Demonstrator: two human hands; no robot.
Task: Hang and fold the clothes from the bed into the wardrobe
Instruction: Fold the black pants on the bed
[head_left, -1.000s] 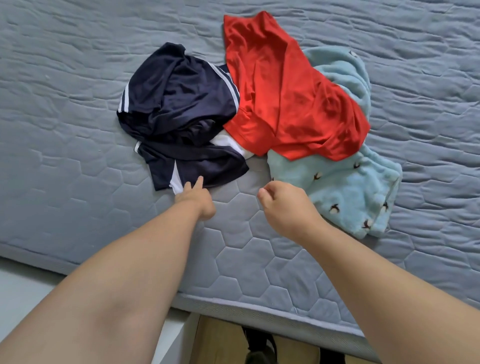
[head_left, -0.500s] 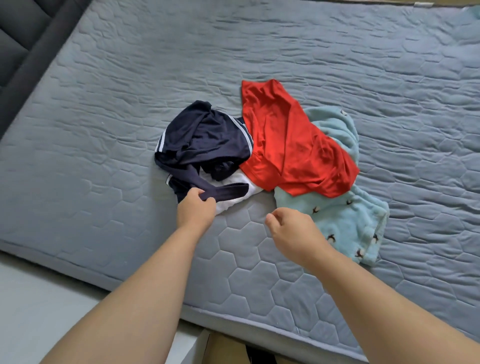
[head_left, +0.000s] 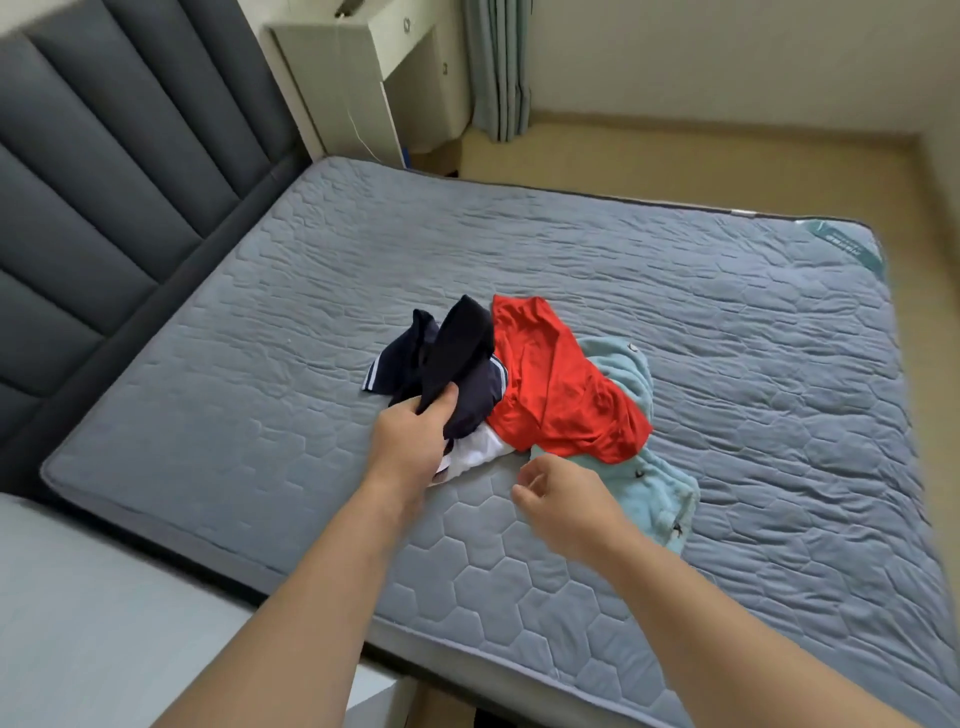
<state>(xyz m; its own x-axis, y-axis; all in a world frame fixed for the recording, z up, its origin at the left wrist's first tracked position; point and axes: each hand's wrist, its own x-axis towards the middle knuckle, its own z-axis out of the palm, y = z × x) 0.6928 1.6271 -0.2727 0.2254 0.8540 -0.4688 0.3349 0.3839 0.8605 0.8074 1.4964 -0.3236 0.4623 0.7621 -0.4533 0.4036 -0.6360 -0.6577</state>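
Note:
Three garments lie bunched together on the grey quilted mattress (head_left: 260, 415). My left hand (head_left: 410, 441) grips the navy garment with white stripes (head_left: 457, 358) and has part of it raised off the bed; a white part of it shows under the hand. A red shirt (head_left: 561, 395) lies right of it, overlapping a pale blue fleece garment (head_left: 654, 488) with small dark prints. My right hand (head_left: 561, 499) hovers just in front of the fleece with fingers loosely curled, holding nothing.
A dark grey padded headboard (head_left: 104, 182) runs along the left. A cream bedside cabinet (head_left: 363, 78) and a curtain (head_left: 498, 62) stand at the far corner. Bare floor (head_left: 727, 161) lies beyond the bed. A pale surface (head_left: 104, 623) is at lower left.
My left hand went from touching the navy garment's edge to gripping it and lifting it. The view rose and pulled back, showing the whole bed. My right hand stayed near the fleece.

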